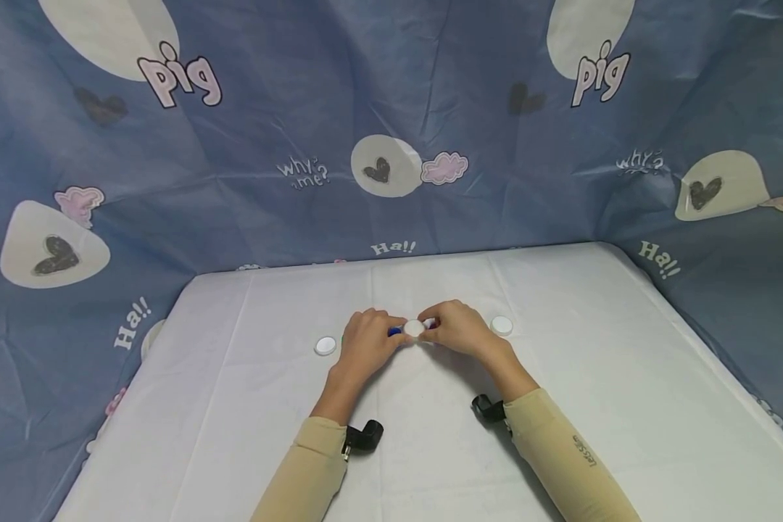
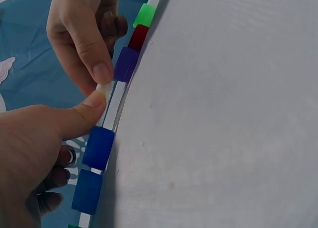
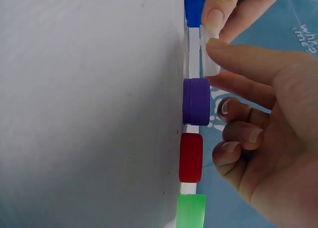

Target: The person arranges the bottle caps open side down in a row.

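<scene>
Left fingers, right fingers pinching one white cap, two blue caps nearby, one purple cap

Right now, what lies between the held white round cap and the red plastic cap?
In the right wrist view, a purple ribbed plastic cap lies between the white cap and the red cap.

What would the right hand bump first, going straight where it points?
Past the white cap in the right hand, probably the left hand, pinching the cap's opposite side; depth is unclear.
</scene>
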The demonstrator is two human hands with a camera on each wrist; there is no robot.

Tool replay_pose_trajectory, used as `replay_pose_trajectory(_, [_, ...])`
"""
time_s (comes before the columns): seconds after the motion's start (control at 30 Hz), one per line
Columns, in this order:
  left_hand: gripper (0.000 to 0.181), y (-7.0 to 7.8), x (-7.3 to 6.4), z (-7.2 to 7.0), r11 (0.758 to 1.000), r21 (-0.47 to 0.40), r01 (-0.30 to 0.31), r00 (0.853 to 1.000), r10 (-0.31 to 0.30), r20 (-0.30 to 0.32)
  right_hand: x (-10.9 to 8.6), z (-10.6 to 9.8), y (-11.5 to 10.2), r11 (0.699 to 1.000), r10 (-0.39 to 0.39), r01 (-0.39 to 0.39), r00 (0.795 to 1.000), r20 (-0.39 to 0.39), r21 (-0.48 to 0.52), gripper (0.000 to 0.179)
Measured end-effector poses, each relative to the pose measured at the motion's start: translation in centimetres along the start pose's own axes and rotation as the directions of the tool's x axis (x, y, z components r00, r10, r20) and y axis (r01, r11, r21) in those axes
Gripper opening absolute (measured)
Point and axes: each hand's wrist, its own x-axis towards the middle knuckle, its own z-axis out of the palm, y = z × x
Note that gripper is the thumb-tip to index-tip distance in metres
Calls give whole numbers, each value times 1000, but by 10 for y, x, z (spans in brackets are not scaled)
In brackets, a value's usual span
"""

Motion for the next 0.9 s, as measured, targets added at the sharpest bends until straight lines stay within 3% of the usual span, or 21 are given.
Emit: replay_pose_trajectory(0.9, [39,12,1,0,994,87,59,995,-65,69,-3,3,-4,994,33,-33,999,-6,-103,36])
